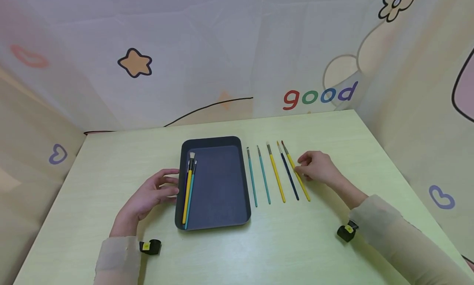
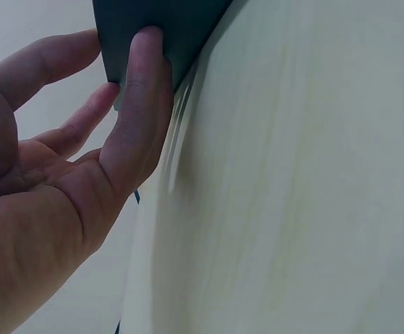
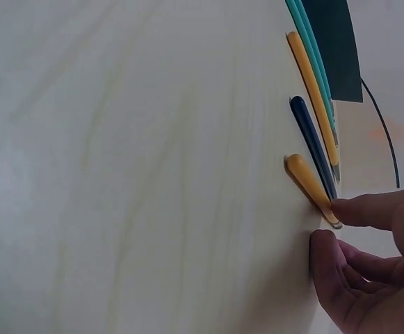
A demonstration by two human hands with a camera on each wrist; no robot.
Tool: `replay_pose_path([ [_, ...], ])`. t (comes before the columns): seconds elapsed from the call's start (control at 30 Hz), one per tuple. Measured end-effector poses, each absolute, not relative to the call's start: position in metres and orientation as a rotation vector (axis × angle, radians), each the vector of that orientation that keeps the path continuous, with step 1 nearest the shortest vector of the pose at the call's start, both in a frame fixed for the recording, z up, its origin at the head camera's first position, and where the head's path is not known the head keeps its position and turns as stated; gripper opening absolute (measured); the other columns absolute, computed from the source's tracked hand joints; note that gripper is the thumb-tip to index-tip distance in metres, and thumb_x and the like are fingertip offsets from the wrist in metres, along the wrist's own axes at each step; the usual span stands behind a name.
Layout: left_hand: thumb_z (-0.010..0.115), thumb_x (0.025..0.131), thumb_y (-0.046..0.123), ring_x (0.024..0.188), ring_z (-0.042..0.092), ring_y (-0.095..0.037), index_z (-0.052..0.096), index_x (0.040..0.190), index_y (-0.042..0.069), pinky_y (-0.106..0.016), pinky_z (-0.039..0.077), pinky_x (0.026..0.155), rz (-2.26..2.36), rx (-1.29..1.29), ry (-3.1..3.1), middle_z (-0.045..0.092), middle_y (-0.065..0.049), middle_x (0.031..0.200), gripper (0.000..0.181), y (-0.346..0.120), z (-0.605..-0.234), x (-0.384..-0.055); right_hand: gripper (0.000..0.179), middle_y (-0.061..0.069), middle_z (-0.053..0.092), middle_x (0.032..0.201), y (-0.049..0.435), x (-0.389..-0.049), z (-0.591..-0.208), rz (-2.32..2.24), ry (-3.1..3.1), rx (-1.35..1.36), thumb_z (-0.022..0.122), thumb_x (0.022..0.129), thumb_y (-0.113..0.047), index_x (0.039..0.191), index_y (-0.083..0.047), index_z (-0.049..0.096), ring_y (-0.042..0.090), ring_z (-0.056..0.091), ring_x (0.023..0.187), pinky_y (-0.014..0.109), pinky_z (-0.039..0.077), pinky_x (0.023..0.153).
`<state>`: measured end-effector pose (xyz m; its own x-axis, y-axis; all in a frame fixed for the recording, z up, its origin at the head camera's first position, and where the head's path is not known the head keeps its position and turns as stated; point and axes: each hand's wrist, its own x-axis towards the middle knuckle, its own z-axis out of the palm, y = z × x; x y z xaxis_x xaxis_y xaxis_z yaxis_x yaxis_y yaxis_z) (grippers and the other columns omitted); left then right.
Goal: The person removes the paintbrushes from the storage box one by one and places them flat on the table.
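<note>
My right hand (image 1: pixel 316 167) is at the rightmost paintbrush (image 1: pixel 304 190), which has a yellow handle and lies on the table. In the right wrist view the thumb meets this brush, and the curled fingers sit just beside it with a small gap. To its left lie a dark blue brush (image 1: pixel 290 178), another yellow brush (image 1: pixel 277 176) and two teal brushes (image 1: pixel 252 182). My left hand (image 1: pixel 153 192) touches the left outer side of a dark tray (image 1: pixel 222 186) with extended fingers. Inside the tray, along its left wall, are a yellow brush (image 1: pixel 188 194), a teal brush (image 1: pixel 190 198) and a mostly hidden dark one.
The pale wood-grain table (image 1: pixel 296 244) runs back to a printed cloth (image 1: pixel 207 50) with a star, a flower and the word "good". More cloth hangs at the left and right sides. A small black device with a yellow label sits at each wrist.
</note>
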<state>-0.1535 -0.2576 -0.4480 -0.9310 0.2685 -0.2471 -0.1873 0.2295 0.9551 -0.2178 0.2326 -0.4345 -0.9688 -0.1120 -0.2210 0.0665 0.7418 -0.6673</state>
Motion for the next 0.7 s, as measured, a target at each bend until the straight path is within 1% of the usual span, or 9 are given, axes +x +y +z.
replay_pose_path([
  [0.2,0.067,0.098,0.005,0.109,0.063,-0.032,0.040,0.153,0.005,-0.044,0.058,0.091,1.765,0.089,2.135,0.050,-0.027,0.135,0.061,-0.258,-0.449,-0.154,0.027,0.013,0.062,0.087,0.226,-0.216,-0.435,-1.051,2.725,-0.085,0.070,0.093,-0.009,0.113,0.006,0.062,0.018,0.058,0.064,0.029,0.053,0.058],
  [0.33,0.067,0.098,0.005,0.108,0.063,-0.032,0.040,0.153,0.005,-0.043,0.059,0.090,1.768,0.089,2.133,0.050,-0.027,0.134,0.061,-0.258,-0.449,-0.154,0.025,0.013,0.062,0.087,0.221,-0.216,-0.435,-1.016,2.755,-0.118,0.066,0.092,-0.004,0.114,0.008,0.063,0.018,0.058,0.062,0.029,0.053,0.057],
  [0.7,0.066,0.098,0.004,0.108,0.062,-0.031,0.040,0.153,0.004,-0.042,0.059,0.090,1.775,0.090,2.124,0.049,-0.027,0.134,0.061,-0.258,-0.448,-0.153,0.027,0.012,0.063,0.084,0.221,-0.217,-0.438,-0.900,2.843,-0.148,0.066,0.092,-0.004,0.116,0.009,0.063,0.019,0.055,0.062,0.030,0.049,0.056],
])
